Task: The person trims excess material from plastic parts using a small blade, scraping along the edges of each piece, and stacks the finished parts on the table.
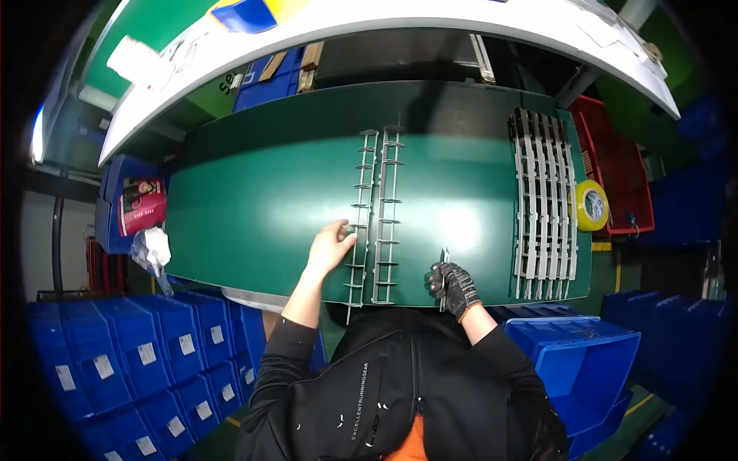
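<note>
Two long metal strips with cross pieces lie side by side on the green table point(254, 192), the left strip point(360, 207) and the right strip point(388, 207). My bare left hand point(332, 246) is at the left strip, its fingers apart and the fingertips close to the strip's edge. To the right of both strips, my right hand point(453, 287) wears a dark grey glove. Its fingers are wrapped round a thin metal tool point(445, 257) that points away from me.
Several similar strips point(546, 207) lie together at the table's right side, beside a yellow tape roll point(592, 206) and a red crate point(615, 169). Blue bins point(146, 346) stand at the lower left, another blue bin point(576, 369) at the lower right. A white shelf point(369, 38) crosses behind.
</note>
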